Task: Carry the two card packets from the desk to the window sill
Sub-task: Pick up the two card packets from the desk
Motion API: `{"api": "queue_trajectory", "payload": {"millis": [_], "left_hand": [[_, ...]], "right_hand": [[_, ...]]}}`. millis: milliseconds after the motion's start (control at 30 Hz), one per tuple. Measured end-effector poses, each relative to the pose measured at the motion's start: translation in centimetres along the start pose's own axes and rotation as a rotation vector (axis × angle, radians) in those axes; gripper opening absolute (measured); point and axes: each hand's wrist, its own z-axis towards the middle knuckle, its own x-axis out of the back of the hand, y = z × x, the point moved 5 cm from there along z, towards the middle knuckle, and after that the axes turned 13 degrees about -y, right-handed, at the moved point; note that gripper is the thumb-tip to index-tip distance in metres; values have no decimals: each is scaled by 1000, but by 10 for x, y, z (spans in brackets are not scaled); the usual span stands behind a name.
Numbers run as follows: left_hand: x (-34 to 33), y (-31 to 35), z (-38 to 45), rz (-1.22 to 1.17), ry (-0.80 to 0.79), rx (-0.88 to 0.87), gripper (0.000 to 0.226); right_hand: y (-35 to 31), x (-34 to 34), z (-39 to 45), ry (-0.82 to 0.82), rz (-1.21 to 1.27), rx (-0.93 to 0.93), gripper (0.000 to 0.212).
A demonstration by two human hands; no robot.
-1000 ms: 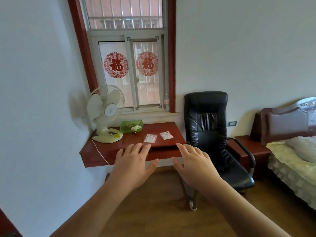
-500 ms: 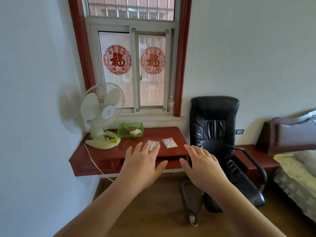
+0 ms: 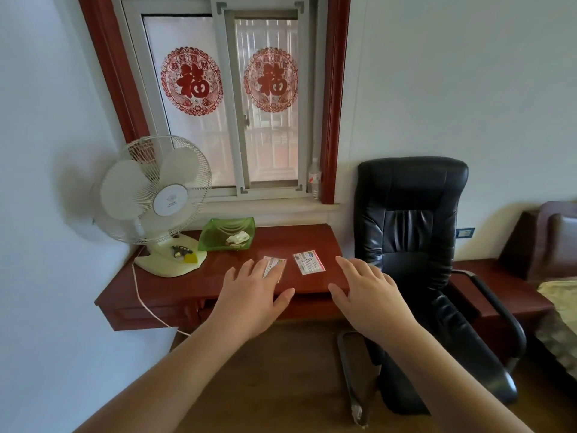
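Observation:
Two small card packets lie flat on the red-brown desk (image 3: 218,285). The left card packet (image 3: 276,265) is partly hidden behind the fingertips of my left hand (image 3: 253,300), which is stretched out, fingers apart, holding nothing. The right card packet (image 3: 308,261) lies fully in view between my two hands. My right hand (image 3: 370,296) is open with spread fingers, over the desk's right front corner, a short way right of that packet. The pale window sill (image 3: 274,207) runs behind the desk, under the window.
A white table fan (image 3: 156,198) stands on the desk's left end, its cord hanging over the front edge. A green glass dish (image 3: 226,234) sits at the back. A plastic bottle (image 3: 314,179) stands on the sill's right end. A black office chair (image 3: 409,245) is right of the desk.
I have come closer to the desk, which now fills more of the view. Both open hands have reached forward; my left fingertips now overlap the left packet.

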Motion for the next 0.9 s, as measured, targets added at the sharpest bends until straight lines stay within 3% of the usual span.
{"api": "queue_trajectory", "payload": {"millis": [400,900], "left_hand": [[-39,-7,118,-34,-65,20,72],[-96,-128,282,-110,-127,-34,60]], "right_hand": [[39,-34,115,-91,19,34,64],[33,-106,292,-203,-94,-32,63]]}}
